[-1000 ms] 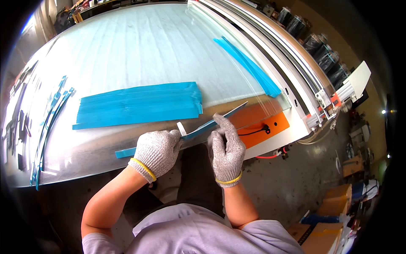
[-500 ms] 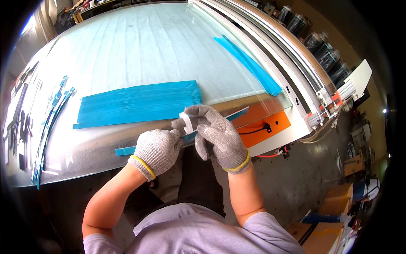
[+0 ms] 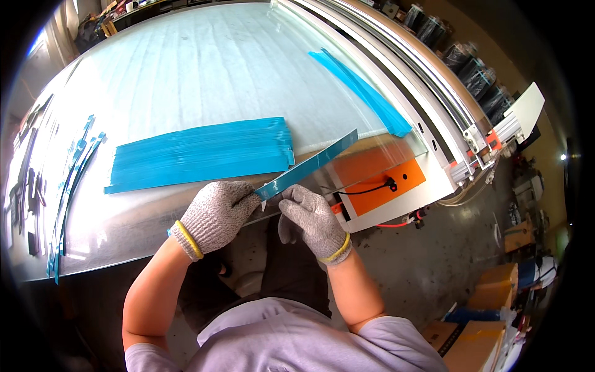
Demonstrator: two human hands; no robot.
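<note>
My left hand (image 3: 222,214), in a grey knit glove with a yellow cuff, is closed around a narrow blue strip (image 3: 313,162). The strip slants up and right from the fist, its far end raised above the table edge. A small white scrap (image 3: 263,205) shows just under the strip, between my hands. My right hand (image 3: 308,220), gloved alike, is beside it with thumb and forefinger drawn together; what they pinch, if anything, is hidden. Beyond my hands lies a broad stack of blue strips (image 3: 201,154) on the glass-like table top (image 3: 204,68).
More blue strips (image 3: 359,93) lie along the white machine rail (image 3: 427,133). Dark and blue offcuts (image 3: 77,173) are scattered at the left. An orange panel (image 3: 387,186) with a black cable sits at the right corner. Cardboard boxes (image 3: 474,344) stand on the floor at lower right.
The blue strip has swung from lying low along the table edge to pointing up and right. My right hand has come down, and the white curl near its fingers now shows only as a small scrap.
</note>
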